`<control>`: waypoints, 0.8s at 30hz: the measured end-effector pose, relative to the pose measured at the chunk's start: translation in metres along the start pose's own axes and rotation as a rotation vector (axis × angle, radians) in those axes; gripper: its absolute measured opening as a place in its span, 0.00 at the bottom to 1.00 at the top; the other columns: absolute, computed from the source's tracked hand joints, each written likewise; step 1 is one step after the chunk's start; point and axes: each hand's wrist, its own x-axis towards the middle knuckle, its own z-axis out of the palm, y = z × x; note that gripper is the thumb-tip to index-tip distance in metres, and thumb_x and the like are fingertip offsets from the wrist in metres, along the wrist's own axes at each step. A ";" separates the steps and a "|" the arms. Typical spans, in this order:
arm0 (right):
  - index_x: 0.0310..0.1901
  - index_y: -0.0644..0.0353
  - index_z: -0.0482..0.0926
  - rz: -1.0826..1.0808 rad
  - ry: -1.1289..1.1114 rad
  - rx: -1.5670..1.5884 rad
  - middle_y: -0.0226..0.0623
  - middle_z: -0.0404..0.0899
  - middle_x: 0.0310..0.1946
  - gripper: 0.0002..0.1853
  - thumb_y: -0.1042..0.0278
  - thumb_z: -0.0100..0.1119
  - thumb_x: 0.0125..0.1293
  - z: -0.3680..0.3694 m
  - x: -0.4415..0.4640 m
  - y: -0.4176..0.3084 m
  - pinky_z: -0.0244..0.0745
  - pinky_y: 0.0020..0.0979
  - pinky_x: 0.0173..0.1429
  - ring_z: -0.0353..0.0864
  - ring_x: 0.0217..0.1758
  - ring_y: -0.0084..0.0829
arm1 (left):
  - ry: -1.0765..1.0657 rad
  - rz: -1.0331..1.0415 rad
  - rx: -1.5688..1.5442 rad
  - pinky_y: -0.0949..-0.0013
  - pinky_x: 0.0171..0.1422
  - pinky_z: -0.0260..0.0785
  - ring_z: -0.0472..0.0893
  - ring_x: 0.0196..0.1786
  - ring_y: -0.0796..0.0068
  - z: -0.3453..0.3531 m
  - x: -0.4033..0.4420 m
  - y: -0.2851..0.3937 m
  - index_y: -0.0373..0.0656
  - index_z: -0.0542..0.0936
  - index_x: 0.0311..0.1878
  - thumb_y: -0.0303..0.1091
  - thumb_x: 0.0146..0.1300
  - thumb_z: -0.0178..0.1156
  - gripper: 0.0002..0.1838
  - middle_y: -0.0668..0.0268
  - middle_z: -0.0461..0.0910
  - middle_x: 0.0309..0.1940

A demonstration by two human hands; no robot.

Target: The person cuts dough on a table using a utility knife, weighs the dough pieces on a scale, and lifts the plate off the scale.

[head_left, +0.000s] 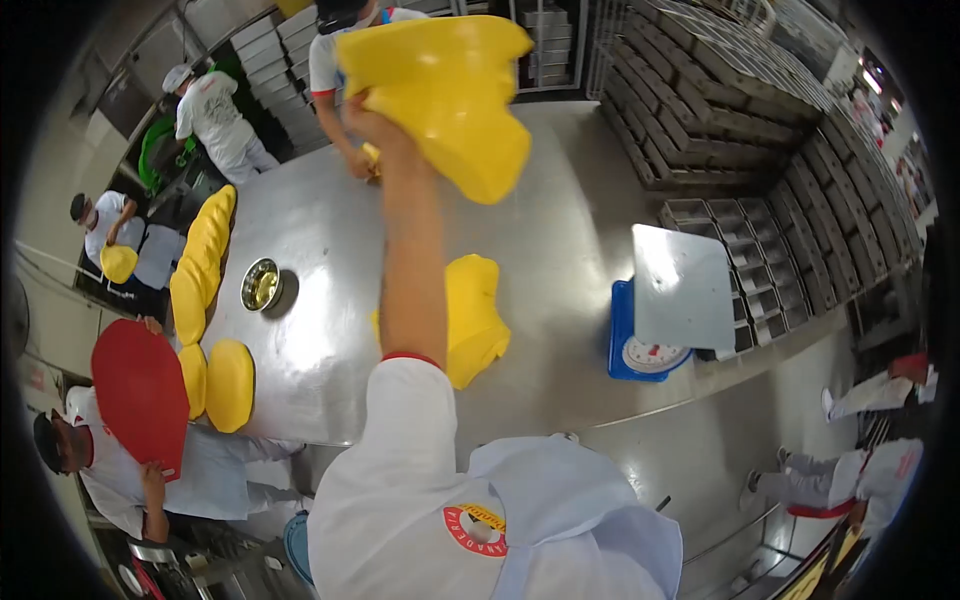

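While left grip [374, 120] clasps one side, yellow dough [462, 105] (glossy) spreads rightward.

A wide metal worktop [562, 225], shiny with reflected light, fills the middle of a busy workroom. Tall stacks of dark metal pans [715, 125] rise at upper right. A metal rack [548, 45] stands beyond the far edge; glossy grey floor [690, 455] spreads at lower right.
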 end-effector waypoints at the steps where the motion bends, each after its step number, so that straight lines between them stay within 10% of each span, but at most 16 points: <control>1: 0.74 0.50 0.67 -0.022 -0.026 -0.028 0.25 0.70 0.26 0.27 0.72 0.53 0.75 0.002 -0.004 -0.020 0.69 0.25 0.24 0.69 0.20 0.17 | -0.055 0.045 0.065 0.56 0.56 0.78 0.83 0.53 0.58 -0.034 0.032 0.027 0.39 0.77 0.57 0.46 0.71 0.46 0.23 0.57 0.81 0.53; 3: 0.74 0.50 0.68 -0.069 -0.066 -0.070 0.25 0.71 0.26 0.27 0.72 0.54 0.75 0.010 -0.005 -0.050 0.69 0.25 0.24 0.69 0.20 0.17 | -0.139 0.334 0.562 0.55 0.59 0.76 0.81 0.57 0.61 -0.137 0.085 0.048 0.41 0.74 0.62 0.48 0.72 0.48 0.25 0.60 0.79 0.57; 5: 0.74 0.51 0.68 -0.111 -0.122 -0.115 0.25 0.72 0.26 0.27 0.72 0.54 0.75 0.011 -0.012 -0.072 0.69 0.25 0.24 0.69 0.21 0.17 | 0.033 -0.275 0.200 0.56 0.63 0.73 0.73 0.68 0.60 -0.235 0.093 0.083 0.42 0.70 0.67 0.51 0.71 0.50 0.29 0.61 0.77 0.63; 6: 0.74 0.51 0.68 -0.131 -0.146 -0.137 0.25 0.72 0.26 0.27 0.72 0.54 0.75 0.008 -0.016 -0.082 0.69 0.25 0.25 0.70 0.21 0.17 | 0.567 -0.243 0.647 0.48 0.70 0.65 0.64 0.75 0.58 -0.255 0.060 0.094 0.43 0.66 0.73 0.55 0.70 0.54 0.36 0.59 0.68 0.72; 8: 0.74 0.51 0.68 -0.172 -0.174 -0.170 0.25 0.72 0.27 0.26 0.72 0.54 0.75 0.005 -0.023 -0.099 0.69 0.25 0.25 0.70 0.21 0.17 | 0.463 -0.576 0.820 0.33 0.78 0.43 0.57 0.79 0.53 -0.458 0.018 0.145 0.46 0.57 0.79 0.57 0.68 0.59 0.43 0.59 0.56 0.79; 11: 0.74 0.51 0.69 -0.216 -0.224 -0.238 0.24 0.73 0.27 0.26 0.72 0.54 0.75 -0.009 -0.041 -0.120 0.70 0.25 0.26 0.70 0.22 0.16 | 0.600 -0.422 1.078 0.45 0.74 0.59 0.64 0.76 0.57 -0.568 -0.116 0.179 0.44 0.68 0.74 0.51 0.67 0.64 0.37 0.57 0.71 0.71; 15: 0.74 0.51 0.69 -0.343 -0.332 -0.333 0.24 0.74 0.27 0.26 0.71 0.54 0.75 -0.021 -0.058 -0.164 0.70 0.25 0.26 0.71 0.22 0.16 | 0.507 -0.621 1.265 0.59 0.71 0.66 0.73 0.70 0.62 -0.488 -0.183 0.185 0.40 0.74 0.69 0.52 0.67 0.66 0.34 0.56 0.75 0.68; 21: 0.73 0.49 0.69 -0.733 -0.557 -0.420 0.28 0.76 0.26 0.26 0.71 0.54 0.75 0.047 -0.051 -0.319 0.71 0.27 0.27 0.72 0.22 0.20 | -0.354 -0.608 1.978 0.49 0.80 0.52 0.69 0.73 0.50 -0.358 -0.163 0.081 0.35 0.67 0.73 0.70 0.52 0.68 0.56 0.47 0.71 0.70; 24: 0.73 0.45 0.69 -0.964 -0.697 -0.441 0.34 0.76 0.24 0.26 0.71 0.52 0.74 0.153 -0.045 -0.466 0.71 0.31 0.27 0.73 0.20 0.25 | -0.626 -1.015 2.111 0.56 0.77 0.60 0.71 0.72 0.51 -0.314 -0.155 0.090 0.33 0.65 0.74 0.73 0.50 0.66 0.59 0.50 0.73 0.69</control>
